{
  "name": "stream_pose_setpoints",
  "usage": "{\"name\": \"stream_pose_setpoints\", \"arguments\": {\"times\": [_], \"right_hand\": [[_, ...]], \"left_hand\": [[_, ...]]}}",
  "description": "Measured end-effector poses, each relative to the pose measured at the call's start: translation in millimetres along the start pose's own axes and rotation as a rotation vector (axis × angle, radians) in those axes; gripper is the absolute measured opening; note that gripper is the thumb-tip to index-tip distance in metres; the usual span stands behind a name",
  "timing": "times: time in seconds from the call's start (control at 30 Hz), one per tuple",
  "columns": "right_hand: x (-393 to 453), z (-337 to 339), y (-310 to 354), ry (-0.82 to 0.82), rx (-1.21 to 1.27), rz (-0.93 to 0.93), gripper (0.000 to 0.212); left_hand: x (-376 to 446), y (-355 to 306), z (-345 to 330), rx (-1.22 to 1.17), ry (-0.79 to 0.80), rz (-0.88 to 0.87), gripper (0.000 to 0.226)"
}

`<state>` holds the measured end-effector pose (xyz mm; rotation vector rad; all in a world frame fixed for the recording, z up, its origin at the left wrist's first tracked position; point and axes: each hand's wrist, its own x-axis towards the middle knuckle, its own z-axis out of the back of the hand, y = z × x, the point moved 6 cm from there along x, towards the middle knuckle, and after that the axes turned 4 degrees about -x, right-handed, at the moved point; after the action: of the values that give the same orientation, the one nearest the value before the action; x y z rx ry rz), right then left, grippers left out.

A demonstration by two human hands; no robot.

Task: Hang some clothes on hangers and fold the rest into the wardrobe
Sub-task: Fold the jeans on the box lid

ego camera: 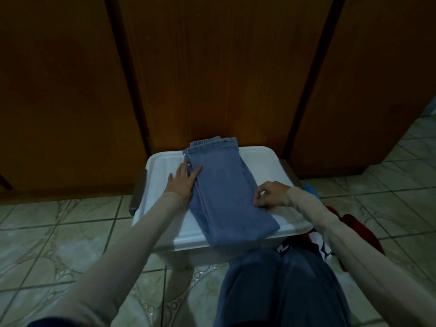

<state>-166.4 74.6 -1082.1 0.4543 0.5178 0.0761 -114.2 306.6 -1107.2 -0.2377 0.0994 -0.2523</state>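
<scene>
A pair of blue jeans lies folded lengthwise on the lid of a white plastic storage box. The waistband points toward the closed brown wardrobe doors, and the leg ends hang slightly over the box's near edge. My left hand rests flat with straight fingers on the jeans' left edge. At the right edge, my right hand has its fingers curled and pinches the denim.
The box stands on a green tiled floor right in front of the wardrobe. A heap of red, white and blue clothes lies on the floor to the right, by my knees.
</scene>
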Motion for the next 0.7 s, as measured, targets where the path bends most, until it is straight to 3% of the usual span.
{"name": "stream_pose_setpoints", "arguments": {"times": [0.07, 0.17, 0.4, 0.7], "right_hand": [[2.4, 3.8, -4.7, -0.097, -0.038, 0.038, 0.015], [0.0, 5.7, -10.1, -0.172, 0.035, 0.052, 0.022], [-5.7, -3.7, -6.0, -0.043, 0.286, 0.031, 0.026], [-10.8, -9.2, -7.9, -0.305, -0.288, 0.392, 0.051]], "left_hand": [[-13.1, -6.3, 5.0, 0.055, -0.082, -0.144, 0.073], [-27.6, -7.1, -4.5, 0.072, -0.055, -0.296, 0.072], [-9.0, -1.3, -7.9, 0.241, 0.142, -0.212, 0.073], [-54.8, 5.8, -4.7, 0.259, 0.006, -0.402, 0.061]]}}
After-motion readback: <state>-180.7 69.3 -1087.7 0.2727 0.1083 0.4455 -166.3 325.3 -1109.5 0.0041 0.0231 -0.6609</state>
